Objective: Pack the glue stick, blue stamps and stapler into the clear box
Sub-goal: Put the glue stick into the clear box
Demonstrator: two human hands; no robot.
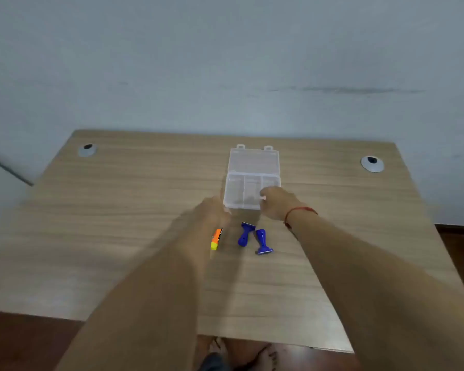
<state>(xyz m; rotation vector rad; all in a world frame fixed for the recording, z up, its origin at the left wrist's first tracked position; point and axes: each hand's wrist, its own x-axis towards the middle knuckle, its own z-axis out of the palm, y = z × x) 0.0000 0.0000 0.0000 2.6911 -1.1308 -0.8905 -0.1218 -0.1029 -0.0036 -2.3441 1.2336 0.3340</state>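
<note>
Clear box (252,183) open on the wooden desk (118,210), both hands at its near edge.

Its lid lies back, away from the person — three compartments run front to back. The right hand (275,206) touches the near right corner, fingers curled; the blurred left hand (212,212) is at the near left corner, grip unclear. Just nearer lie the glue stick (216,238) and two blue stamps (255,238), lengthwise.

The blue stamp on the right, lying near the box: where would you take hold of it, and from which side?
Likely by the narrow handle of the right-hand blue stamp, pinched across from above. It lies on its side on the table, its wide base toward the person, so the slim handle points toward the clear box. The right hand is nearest. The other stamp lies close on its left, so keep the pinch narrow.
</note>
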